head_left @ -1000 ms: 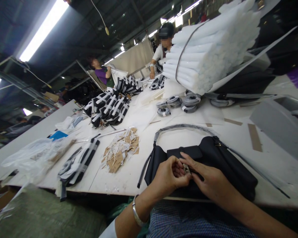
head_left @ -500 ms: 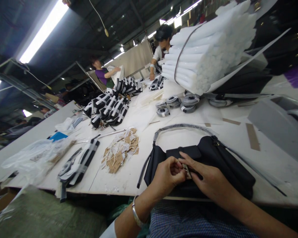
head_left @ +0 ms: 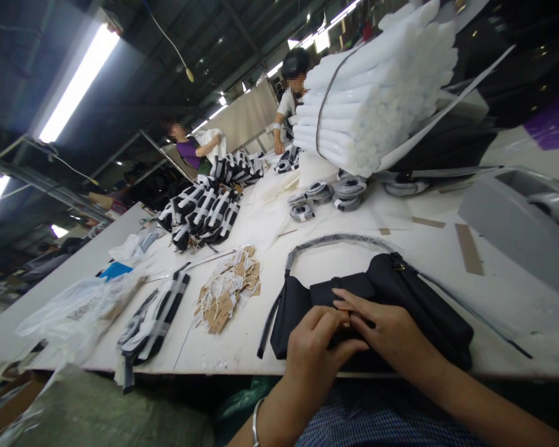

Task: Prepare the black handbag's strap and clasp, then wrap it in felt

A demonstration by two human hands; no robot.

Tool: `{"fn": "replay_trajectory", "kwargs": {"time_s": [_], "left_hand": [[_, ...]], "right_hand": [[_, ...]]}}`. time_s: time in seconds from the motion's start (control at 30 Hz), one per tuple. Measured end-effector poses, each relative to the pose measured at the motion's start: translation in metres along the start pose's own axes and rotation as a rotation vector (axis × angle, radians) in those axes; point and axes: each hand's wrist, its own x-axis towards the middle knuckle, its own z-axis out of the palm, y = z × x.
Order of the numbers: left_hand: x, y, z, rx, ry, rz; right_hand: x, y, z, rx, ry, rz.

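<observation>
A black handbag [head_left: 419,304] lies on the white table in front of me, its wrapped handle [head_left: 335,238] arching up behind it. My left hand [head_left: 319,341] is bent over the front of the bag at the lower edge of its flap [head_left: 342,287], fingers curled and thumb underneath. From the other side my right hand [head_left: 391,329] grips the same spot, with its index finger stretched across the flap and its thumb tucked below. The fingertips of both hands meet there. A small metal clasp is mostly hidden by them.
Brown tags with white strings [head_left: 228,288] lie in a heap left of the bag. Beyond are wrapped black-and-white bundles [head_left: 205,211], coiled grey straps [head_left: 319,191] and a tied white stack [head_left: 354,105]. Two people work at the far side. A grey box-like object [head_left: 517,223] stands right.
My left hand has rolled over the clasp, its back now turned up and its thumb further right. The clasp, visible before, is now largely covered. My right hand stays at the flap.
</observation>
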Motion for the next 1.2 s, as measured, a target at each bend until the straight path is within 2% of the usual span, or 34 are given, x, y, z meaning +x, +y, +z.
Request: {"fn": "replay_trajectory", "kwargs": {"time_s": [0.2,0.33,0.47,0.63,0.73,0.93,1.03,1.2], "left_hand": [[-0.006,0.010,0.003,0.307,0.019,0.132],[-0.007,0.019,-0.003,0.454,-0.052,0.148],[-0.006,0.022,-0.005,0.518,-0.122,0.129],[-0.002,0.019,-0.003,0.550,-0.135,0.126],[0.001,0.016,-0.002,0.484,-0.159,0.052],[0.006,0.006,-0.002,0.249,-0.272,-0.228],[0.008,0.002,-0.002,0.136,-0.259,-0.325],[0.013,0.005,-0.007,-0.084,-0.212,-0.377]], "right_hand": [[-0.003,0.002,0.005,-0.035,0.005,-0.041],[-0.004,0.002,0.007,-0.066,-0.002,-0.077],[-0.004,0.002,0.008,-0.065,0.005,-0.091],[-0.005,0.004,0.009,-0.013,-0.006,-0.063],[-0.007,0.004,0.009,0.001,-0.007,-0.080],[-0.010,0.002,0.009,-0.068,-0.040,-0.092],[-0.010,0.004,0.009,-0.076,-0.044,-0.096],[-0.011,0.005,0.010,-0.075,-0.037,-0.113]]}}
